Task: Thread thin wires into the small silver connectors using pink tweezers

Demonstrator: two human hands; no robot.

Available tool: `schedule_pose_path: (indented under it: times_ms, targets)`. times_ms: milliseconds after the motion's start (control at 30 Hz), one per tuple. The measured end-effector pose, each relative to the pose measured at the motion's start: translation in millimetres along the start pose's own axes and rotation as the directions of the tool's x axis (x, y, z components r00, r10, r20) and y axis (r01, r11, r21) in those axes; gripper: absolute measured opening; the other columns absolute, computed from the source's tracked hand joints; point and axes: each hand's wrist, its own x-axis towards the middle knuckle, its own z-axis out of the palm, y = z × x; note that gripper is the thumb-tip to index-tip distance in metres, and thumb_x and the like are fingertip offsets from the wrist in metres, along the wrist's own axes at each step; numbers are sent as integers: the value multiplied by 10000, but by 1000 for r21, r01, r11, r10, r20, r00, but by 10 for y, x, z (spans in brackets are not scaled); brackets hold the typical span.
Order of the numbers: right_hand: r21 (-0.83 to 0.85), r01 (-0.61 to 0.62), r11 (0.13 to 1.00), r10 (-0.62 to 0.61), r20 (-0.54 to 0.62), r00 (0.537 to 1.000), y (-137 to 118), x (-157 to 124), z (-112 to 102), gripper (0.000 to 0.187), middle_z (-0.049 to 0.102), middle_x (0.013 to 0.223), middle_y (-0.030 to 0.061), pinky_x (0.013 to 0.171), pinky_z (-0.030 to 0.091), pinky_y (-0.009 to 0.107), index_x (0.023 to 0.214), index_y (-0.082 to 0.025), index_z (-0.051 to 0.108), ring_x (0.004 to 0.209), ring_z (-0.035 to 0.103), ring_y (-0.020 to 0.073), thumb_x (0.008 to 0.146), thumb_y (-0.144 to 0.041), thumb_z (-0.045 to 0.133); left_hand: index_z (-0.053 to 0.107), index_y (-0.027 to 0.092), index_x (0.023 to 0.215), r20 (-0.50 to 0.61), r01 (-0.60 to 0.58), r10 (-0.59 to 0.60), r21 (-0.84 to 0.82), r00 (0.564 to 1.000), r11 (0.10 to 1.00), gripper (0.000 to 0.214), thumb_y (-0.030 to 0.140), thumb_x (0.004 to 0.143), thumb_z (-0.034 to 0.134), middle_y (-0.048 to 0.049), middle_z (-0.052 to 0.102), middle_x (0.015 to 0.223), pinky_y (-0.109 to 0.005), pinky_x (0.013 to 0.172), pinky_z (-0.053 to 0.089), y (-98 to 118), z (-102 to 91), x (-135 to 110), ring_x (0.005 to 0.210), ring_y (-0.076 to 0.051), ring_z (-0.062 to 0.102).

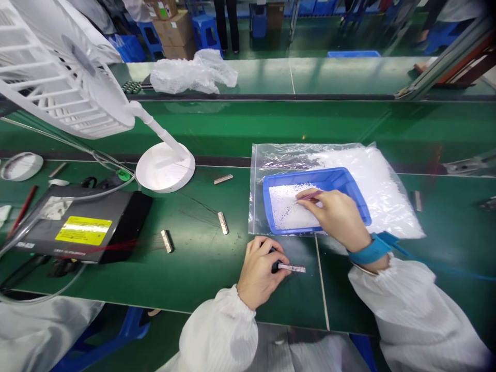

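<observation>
Head view, watched from my distant post: right hand (341,214), fingers pinching reddish tweezers (311,195), tips at white pieces (284,206) inside blue tray (333,177). Left hand (260,268), fingers curled round dark object (275,265), pale strip (295,268) jutting over tabletop (209,279). Risk, I judge — knocked tray could scatter pieces. Pieces look tiny, loose; strip narrow, dark-edged.

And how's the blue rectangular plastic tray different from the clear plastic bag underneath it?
The blue rectangular plastic tray is solid blue, but the clear plastic bag is see-through. The tray has raised walls and an open top, while the bag lies flat at its left and bulges at its right. The bag is bigger, spreading past the tray on both sides. Both hold white material.
</observation>
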Motion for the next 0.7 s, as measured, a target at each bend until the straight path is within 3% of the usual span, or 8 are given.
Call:
schedule_pose_path:
  times_ms: [200, 333, 500, 700]
  targets:
    - [75, 8, 997, -5, -43, 999, 47, -33, -63, 174, 723, 951, -5, 747, 531, 328, 842, -230, 686, 841, 678, 195, 865, -336, 551, 666, 228, 763, -1, 33, -33, -3, 999, 999, 162, 144, 681, 777, 10, 627, 943, -386, 865, 361, 42, -21, 7, 972, -201, 495]
    - [163, 64, 985, -68, 17, 998, -11, -33, 13, 195, 725, 927, 4, 769, 538, 327, 844, -233, 693, 868, 675, 198, 871, -346, 537, 666, 232, 761, -2, 40, -40, 0, 999, 999, 174, 128, 674, 775, 11, 630, 939, -388, 854, 368, 61, -28, 19, 964, -203, 497]
    - [91, 64, 994, -76, 134, 988, -32, -14, 97, 208, 727, 937, -14, 799, 521, 343, 864, -241, 699, 863, 666, 206, 884, -344, 519, 667, 226, 757, -1, 42, -42, -6, 999, 999, 180, 121, 666, 783, 13, 634, 937, -384, 852, 367, 63, -30, 27, 964, -202, 497]
    - [38, 63, 997, -68, 150, 986, -29, -12, 122, 192, 728, 933, -23, 811, 505, 348, 888, -255, 699, 884, 660, 209, 883, -341, 527, 669, 233, 767, -6, 35, -35, -9, 999, 999, 162, 140, 685, 772, 11, 634, 940, -391, 867, 367, 62, -33, 15, 968, -203, 498]
